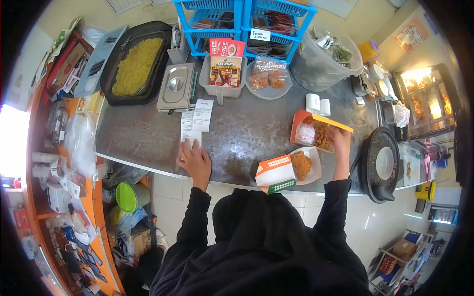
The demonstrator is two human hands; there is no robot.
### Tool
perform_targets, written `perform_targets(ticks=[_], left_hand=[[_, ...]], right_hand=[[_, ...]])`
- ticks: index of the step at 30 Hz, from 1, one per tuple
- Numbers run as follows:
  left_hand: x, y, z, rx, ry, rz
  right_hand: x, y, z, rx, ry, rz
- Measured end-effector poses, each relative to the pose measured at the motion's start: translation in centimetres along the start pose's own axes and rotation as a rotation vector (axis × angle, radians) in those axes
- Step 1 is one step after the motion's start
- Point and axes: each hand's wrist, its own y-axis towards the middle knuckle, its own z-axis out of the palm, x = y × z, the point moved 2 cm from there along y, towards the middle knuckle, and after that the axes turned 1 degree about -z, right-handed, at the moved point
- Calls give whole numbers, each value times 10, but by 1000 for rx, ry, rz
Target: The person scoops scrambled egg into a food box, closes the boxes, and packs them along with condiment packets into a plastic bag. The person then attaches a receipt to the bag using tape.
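Fingers spread, my left hand (195,162) lies flat on the counter near its front edge, its fingertips on the lower end of white printed receipts (191,127). My right hand (339,143) is closed at the right end of an orange food box (299,129); the fingertips are partly hidden. Inside that box are a white wrapped round item (306,133) and brown fried food (323,136). Nearer to me stands an open white-and-orange carton (272,170) with a piece of fried chicken (301,165) in it.
Behind the hands stand a black tray of yellow rice (138,64), a lidded steel container (176,85), a leaflet bin (222,91), blue racks (242,34) and a clear tub (323,64). A stone mortar (369,167) sits at right. Two white paper rolls (318,104) are behind the orange box.
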Motion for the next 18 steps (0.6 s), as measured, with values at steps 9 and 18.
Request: perform_targets(ticks=[9,18], left_hand=[[-202,35,-3,1159,-742,534],[-276,25,88,894,-758,317]], right_hand=[[-51,-1,-48,-363,-1153,-591],[-37,11,-42,2,-880,-531]])
